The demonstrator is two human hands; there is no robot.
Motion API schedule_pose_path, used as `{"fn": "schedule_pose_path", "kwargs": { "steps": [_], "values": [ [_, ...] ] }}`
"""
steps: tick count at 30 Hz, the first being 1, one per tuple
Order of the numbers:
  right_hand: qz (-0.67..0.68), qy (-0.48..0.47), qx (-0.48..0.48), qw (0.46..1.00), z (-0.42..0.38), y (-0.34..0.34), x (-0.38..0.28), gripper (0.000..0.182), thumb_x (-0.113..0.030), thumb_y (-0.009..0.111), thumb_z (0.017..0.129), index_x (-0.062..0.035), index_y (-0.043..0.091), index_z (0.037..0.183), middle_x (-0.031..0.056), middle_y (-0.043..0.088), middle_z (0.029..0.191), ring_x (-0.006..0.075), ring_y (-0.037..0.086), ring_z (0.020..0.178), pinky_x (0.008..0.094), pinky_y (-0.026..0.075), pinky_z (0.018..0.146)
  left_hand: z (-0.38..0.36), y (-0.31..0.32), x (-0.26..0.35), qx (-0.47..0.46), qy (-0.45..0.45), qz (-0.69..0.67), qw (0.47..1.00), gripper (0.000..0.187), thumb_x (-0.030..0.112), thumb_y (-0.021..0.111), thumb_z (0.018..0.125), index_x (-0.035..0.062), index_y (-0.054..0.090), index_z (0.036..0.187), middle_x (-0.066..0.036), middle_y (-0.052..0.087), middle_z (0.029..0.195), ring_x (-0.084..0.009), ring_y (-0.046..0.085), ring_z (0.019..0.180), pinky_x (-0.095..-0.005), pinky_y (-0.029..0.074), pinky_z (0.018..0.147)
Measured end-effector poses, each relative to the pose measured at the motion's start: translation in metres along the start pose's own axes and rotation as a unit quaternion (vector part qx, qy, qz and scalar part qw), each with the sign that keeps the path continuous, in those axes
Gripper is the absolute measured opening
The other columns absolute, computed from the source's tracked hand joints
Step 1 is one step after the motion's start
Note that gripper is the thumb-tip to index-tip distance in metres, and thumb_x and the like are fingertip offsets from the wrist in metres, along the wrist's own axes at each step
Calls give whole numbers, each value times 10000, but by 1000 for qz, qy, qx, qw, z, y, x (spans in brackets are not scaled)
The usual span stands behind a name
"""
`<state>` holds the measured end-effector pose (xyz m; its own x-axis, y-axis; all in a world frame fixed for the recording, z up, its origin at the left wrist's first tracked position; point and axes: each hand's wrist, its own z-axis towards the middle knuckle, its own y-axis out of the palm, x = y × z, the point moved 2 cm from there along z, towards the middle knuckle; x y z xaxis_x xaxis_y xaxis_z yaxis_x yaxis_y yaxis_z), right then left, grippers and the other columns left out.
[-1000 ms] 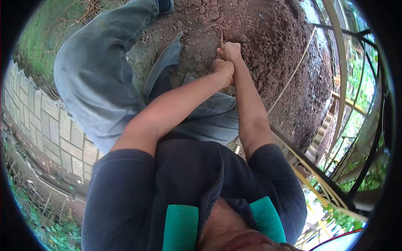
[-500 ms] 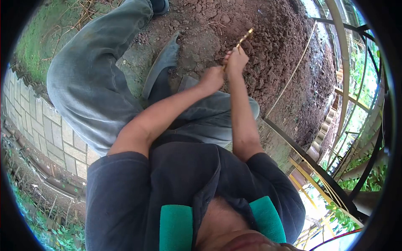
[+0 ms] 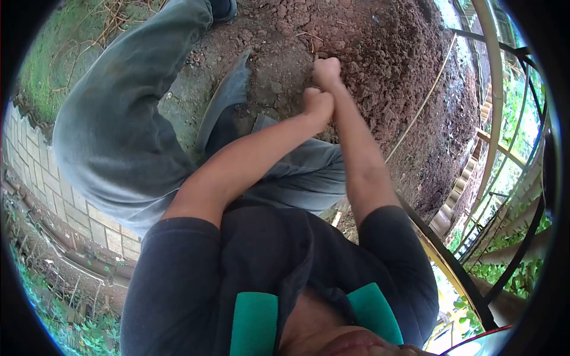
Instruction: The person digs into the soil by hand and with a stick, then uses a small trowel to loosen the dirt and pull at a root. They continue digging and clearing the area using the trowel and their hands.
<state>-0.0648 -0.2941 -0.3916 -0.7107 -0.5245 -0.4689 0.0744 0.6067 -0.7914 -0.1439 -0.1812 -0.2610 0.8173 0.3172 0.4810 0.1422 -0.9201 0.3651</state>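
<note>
My right hand (image 3: 327,72) is closed in a fist over the reddish soil, farther from my body than the left. Just below it, my left hand (image 3: 319,110) is also closed, its wrist close to my right forearm. Half a second ago, a knobbly yellow stick stuck out past both fists. Now the fists hide nearly all of it. Loose, clumpy brown soil (image 3: 386,77) lies to the right of my hands.
My bent legs in grey-blue trousers (image 3: 113,136) and a grey-blue shoe (image 3: 228,89) are at left. A thin pale line (image 3: 424,110) crosses the soil at right. Beyond it are dark metal bars (image 3: 442,255). Paving blocks (image 3: 65,196) lie at far left.
Both fists have shifted up and tilted, the right one slightly left and the left one slightly right. The yellow stick that pointed up and right has gone out of sight.
</note>
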Motion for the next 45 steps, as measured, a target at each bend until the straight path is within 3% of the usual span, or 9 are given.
{"fn": "schedule_pose_path", "kwargs": {
  "steps": [9, 14, 20, 22, 25, 28, 31, 35, 45],
  "values": [
    [134, -79, 313, 937, -109, -62, -39, 163, -89, 514, 794, 25, 629, 778, 248, 580, 632, 397, 593, 620, 461, 448, 600, -14, -54, -23, -134, 328, 343, 870, 253, 144, 505, 876, 7, 589, 1072, -281, 606, 959, -434, 564, 960, -461, 484, 726],
    [302, 33, 34, 952, -123, -140, -38, 154, -76, 530, 839, 10, 615, 744, 44, 533, 545, 138, 513, 445, 313, 379, 425, -78, 10, -2, -134, 240, 255, 927, 197, 72, 448, 906, -9, 598, 1006, -217, 640, 822, -319, 630, 732, -394, 466, 657],
    [-36, -68, -180, 981, -112, -120, 5, 185, -114, 552, 854, -14, 623, 716, 45, 556, 578, 124, 499, 454, 266, 391, 418, -122, 36, -20, -37, -106, 29, 993, 183, 35, 391, 842, -11, 566, 818, -116, 566, 674, -212, 542, 532, -360, 368, 423],
    [-243, -288, -137, 916, -55, -76, 53, 187, -130, 577, 804, -17, 625, 663, 126, 605, 607, 203, 593, 517, 322, 447, 478, -77, 35, -44, -6, -64, 23, 998, 171, 18, 391, 814, 1, 561, 804, -107, 552, 665, -190, 516, 505, -347, 320, 380],
    [-201, -164, -101, 960, -32, -57, 16, 189, -83, 536, 730, 72, 644, 722, 300, 627, 809, 422, 639, 808, 471, 505, 735, -46, 24, -12, -8, -52, -1, 999, 167, 12, 447, 751, -103, 567, 766, -171, 591, 684, -261, 596, 591, -399, 428, 478],
    [-103, -57, 74, 990, -34, -37, -14, 206, -127, 566, 712, 61, 647, 683, 286, 629, 754, 418, 641, 784, 477, 502, 739, 11, 4, -27, -48, 19, 95, 994, 204, 14, 470, 733, -124, 581, 836, -216, 621, 709, -281, 619, 634, -424, 450, 558],
    [-362, -305, -44, 880, -38, -44, -7, 181, -103, 547, 721, 36, 661, 700, 256, 628, 708, 398, 640, 725, 463, 501, 710, 17, -3, -38, -29, 97, 170, 980, 195, 36, 496, 761, -109, 588, 853, -262, 634, 750, -338, 645, 691, -433, 463, 605],
    [64, -147, 151, 975, -67, -106, -32, 166, -75, 538, 753, 38, 640, 690, 214, 584, 594, 296, 601, 549, 399, 458, 558, -34, 14, -14, -59, 253, 212, 942, 229, 60, 434, 862, -54, 608, 957, -188, 644, 756, -242, 608, 665, -399, 461, 608],
    [344, 27, -171, 923, -103, -104, -129, 128, -55, 545, 838, 13, 600, 745, 72, 516, 546, 135, 422, 372, 283, 282, 337, -99, 10, 60, 50, 222, 144, 963, 311, 95, 389, 927, -9, 557, 1167, -229, 642, 883, -323, 643, 836, -383, 469, 722]
  ]
}}
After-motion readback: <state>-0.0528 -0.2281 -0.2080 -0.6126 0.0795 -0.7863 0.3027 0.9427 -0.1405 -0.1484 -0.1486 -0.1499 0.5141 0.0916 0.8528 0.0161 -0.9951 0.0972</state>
